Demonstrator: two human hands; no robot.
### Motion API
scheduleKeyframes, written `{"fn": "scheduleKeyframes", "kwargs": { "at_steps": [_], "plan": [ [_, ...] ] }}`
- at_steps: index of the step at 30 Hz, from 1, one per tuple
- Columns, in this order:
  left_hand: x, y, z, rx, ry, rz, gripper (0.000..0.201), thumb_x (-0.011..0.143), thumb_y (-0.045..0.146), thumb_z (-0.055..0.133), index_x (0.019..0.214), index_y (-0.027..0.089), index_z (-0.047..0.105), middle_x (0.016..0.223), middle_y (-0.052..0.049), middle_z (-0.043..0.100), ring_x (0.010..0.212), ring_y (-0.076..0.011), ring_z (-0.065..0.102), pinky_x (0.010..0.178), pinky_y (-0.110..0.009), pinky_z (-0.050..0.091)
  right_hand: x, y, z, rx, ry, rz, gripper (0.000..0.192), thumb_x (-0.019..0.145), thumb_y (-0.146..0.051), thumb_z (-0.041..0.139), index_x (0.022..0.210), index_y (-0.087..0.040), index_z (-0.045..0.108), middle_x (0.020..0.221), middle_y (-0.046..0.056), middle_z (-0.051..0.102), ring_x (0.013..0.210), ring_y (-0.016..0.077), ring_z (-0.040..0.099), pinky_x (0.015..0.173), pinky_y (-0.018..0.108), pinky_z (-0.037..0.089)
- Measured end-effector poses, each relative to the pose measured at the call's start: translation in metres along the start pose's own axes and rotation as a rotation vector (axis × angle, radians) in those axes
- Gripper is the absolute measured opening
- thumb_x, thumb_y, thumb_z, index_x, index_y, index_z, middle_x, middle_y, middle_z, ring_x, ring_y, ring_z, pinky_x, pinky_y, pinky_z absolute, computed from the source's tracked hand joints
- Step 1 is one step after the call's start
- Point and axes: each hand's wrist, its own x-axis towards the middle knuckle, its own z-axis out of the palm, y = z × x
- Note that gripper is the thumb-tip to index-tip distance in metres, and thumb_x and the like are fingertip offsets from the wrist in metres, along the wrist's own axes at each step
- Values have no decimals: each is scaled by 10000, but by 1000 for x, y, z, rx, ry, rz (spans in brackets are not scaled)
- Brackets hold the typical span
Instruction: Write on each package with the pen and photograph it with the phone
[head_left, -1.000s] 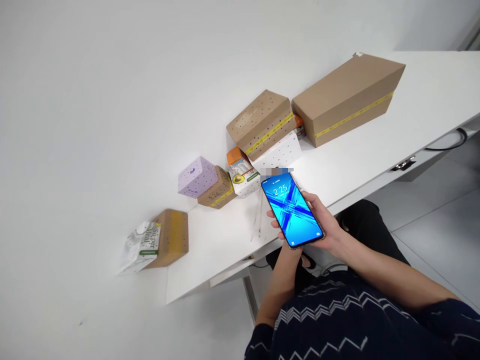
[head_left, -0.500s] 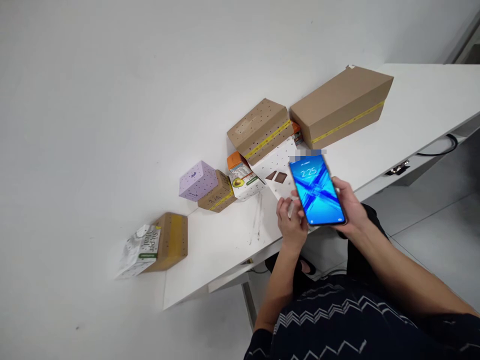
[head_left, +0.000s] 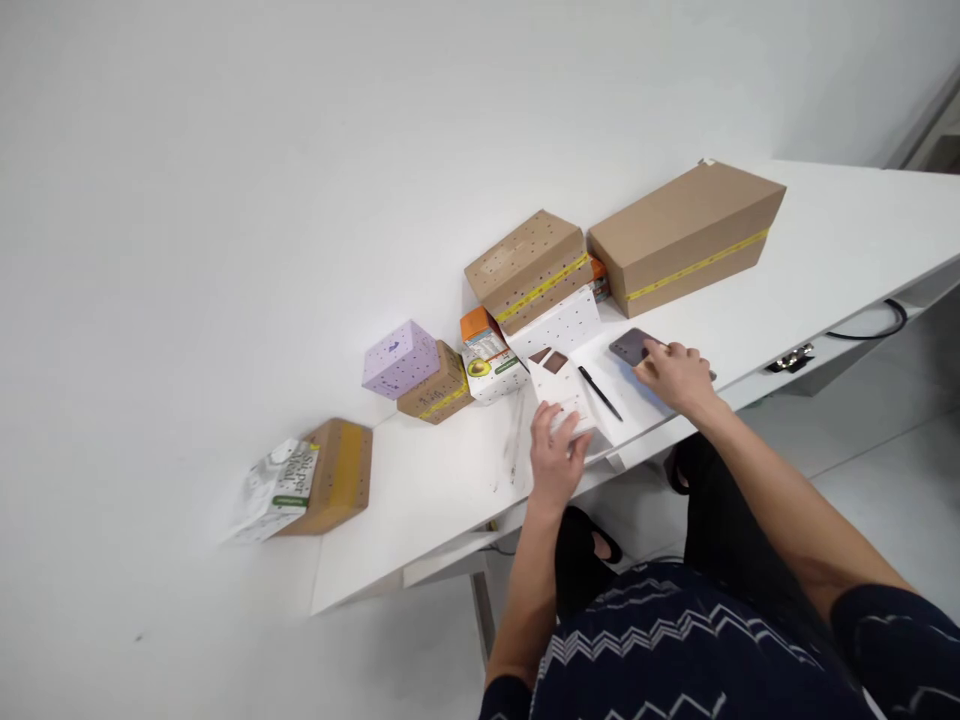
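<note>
Dark phone (head_left: 632, 347) lies flat, back up, on white table (head_left: 817, 240), near front edge, just ahead of large brown box (head_left: 686, 235). Long axis runs from far-left to near-right; near end is under right hand (head_left: 677, 375). Right hand rests palm-down on it, fingers loosely curled; grip can't be told. Left hand (head_left: 556, 457) is flat, fingers pressed on small white dotted card (head_left: 564, 398). Black pen (head_left: 599, 393) lies between the hands, parallel to phone. All boxes closed, contents not visible: dotted brown box (head_left: 525, 265), lilac box (head_left: 400, 358), avocado carton (head_left: 489, 356).
</note>
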Motion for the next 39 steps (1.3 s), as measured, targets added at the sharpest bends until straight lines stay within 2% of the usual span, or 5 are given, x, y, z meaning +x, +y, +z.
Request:
{"fn": "scheduleKeyframes", "kwargs": {
  "at_steps": [12, 19, 25, 33, 39],
  "plan": [
    [-25, -20, -39, -77, -4, -682, 557, 805, 426, 663, 1282, 224, 457, 1370, -168, 351, 1326, -298, 362, 949, -437, 478, -16, -11, 24, 185, 114, -180, 455, 895, -417, 480, 1197, -105, 612, 1308, 260, 512, 1200, 391, 453, 930, 505, 390],
    [-25, -27, -27, -440, 319, -1072, 534, 727, 435, 722, 1161, 218, 500, 1238, -120, 510, 948, -194, 613, 713, -281, 542, -76, -60, 11, 801, -519, -124, 443, 905, -574, 390, 926, -186, 601, 814, 72, 671, 665, 183, 631, 646, 314, 504],
    [-43, -16, -35, -771, 468, -1294, 547, 698, 434, 746, 1120, 241, 456, 1131, -75, 550, 956, -204, 608, 685, -307, 562, -118, -80, 22, 1212, -900, 85, 665, 813, -652, 526, 1292, -206, 412, 1124, 131, 614, 720, 178, 666, 583, 310, 554],
    [-33, 27, -21, -939, 427, -995, 493, 805, 407, 670, 1197, 276, 401, 1268, -94, 468, 1065, -207, 586, 878, -415, 542, -118, -76, -5, 1766, -575, 318, 518, 763, -433, 680, 1205, -238, 492, 1000, 52, 684, 767, 180, 683, 802, 375, 564],
    [-36, 21, -31, -745, 162, -651, 358, 868, 328, 608, 1212, 257, 538, 1335, -112, 447, 1257, -234, 470, 1059, -425, 417, -56, -40, -51, 1856, 29, 211, 326, 701, -301, 679, 1000, -242, 562, 988, -2, 671, 763, 157, 672, 763, 365, 582]
  ]
}}
